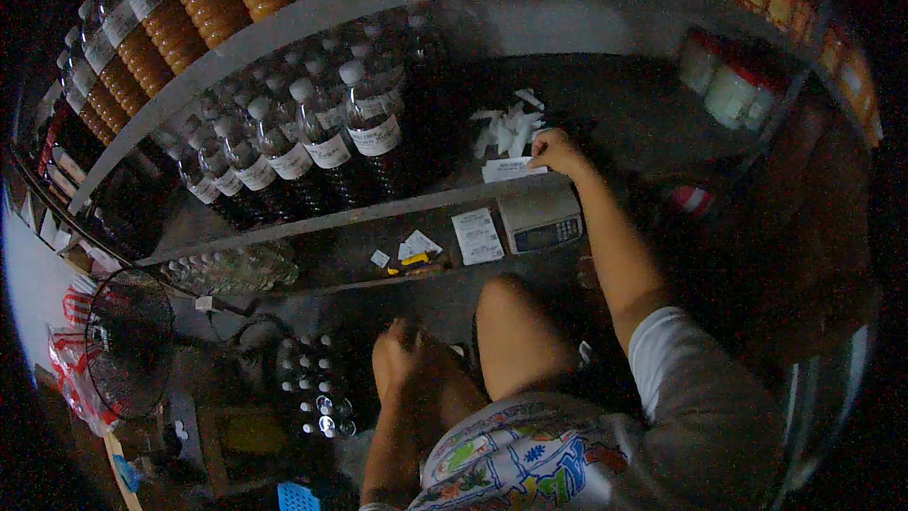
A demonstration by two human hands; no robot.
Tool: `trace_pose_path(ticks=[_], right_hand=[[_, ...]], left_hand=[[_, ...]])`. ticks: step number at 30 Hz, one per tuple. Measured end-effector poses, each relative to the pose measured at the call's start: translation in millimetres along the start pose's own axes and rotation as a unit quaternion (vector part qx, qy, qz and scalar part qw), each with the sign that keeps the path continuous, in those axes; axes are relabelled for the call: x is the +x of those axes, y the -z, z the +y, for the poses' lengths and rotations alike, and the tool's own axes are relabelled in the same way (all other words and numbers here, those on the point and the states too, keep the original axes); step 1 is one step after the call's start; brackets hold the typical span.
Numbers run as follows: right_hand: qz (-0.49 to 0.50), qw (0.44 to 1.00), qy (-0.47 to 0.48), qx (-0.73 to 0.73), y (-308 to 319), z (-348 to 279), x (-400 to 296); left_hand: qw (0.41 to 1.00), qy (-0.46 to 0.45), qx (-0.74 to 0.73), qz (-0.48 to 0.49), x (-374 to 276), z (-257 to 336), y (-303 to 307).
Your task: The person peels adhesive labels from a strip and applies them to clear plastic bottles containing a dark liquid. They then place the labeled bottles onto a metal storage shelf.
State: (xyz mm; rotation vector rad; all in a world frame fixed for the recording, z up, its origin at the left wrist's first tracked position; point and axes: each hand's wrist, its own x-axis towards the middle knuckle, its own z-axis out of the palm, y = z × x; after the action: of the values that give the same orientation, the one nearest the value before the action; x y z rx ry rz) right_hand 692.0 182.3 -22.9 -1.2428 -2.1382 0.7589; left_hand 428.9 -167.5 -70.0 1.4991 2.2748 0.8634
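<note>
With thumb and fingers, my right hand (557,152) pinches the right end of a white printed label (512,167) on the shelf, above a digital scale (543,216). Just behind it lies a heap of white paper strips (512,129). My left hand (399,355) is low by my left knee, blurred and dark; whether it holds something I cannot tell. Dark bottles with white caps and labels (374,131) stand in rows on the shelf to the left. Printed label sheets (477,235) lie left of the scale, and a yellow-handled cutter (416,259) rests near small label pieces (420,244).
Bottles of amber liquid (206,7) line the upper shelf. Red-lidded jars (734,89) stand at the right. At the left is a wire-guarded fan (130,343). Capped bottles (305,362) stand low beside my left arm. A blue perforated plastic item (298,497) sits at the bottom.
</note>
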Motion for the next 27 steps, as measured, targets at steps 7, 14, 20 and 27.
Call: trace_pose_path(ticks=[7, 14, 20, 27], right_hand=[[0.039, 0.999, 0.03, -0.01, -4.9, -5.0, -1.5], [0.164, 0.971, 0.168, 0.052, 4.3, -5.2, -14.9], [0.211, 0.932, 0.016, 0.294, -20.4, -74.3, -61.6], [-0.018, 0.95, 0.07, 0.303, -83.3, -186.1, -145.9]], left_hand=[[0.997, -0.057, -0.043, 0.008, 7.9, -41.1, -23.1], [0.997, -0.069, -0.026, 0.021, 1.6, -32.9, -20.0], [0.975, -0.077, -0.203, -0.045, -17.6, 10.4, 14.8], [0.835, -0.086, -0.543, -0.023, -0.8, 111.0, 63.4]])
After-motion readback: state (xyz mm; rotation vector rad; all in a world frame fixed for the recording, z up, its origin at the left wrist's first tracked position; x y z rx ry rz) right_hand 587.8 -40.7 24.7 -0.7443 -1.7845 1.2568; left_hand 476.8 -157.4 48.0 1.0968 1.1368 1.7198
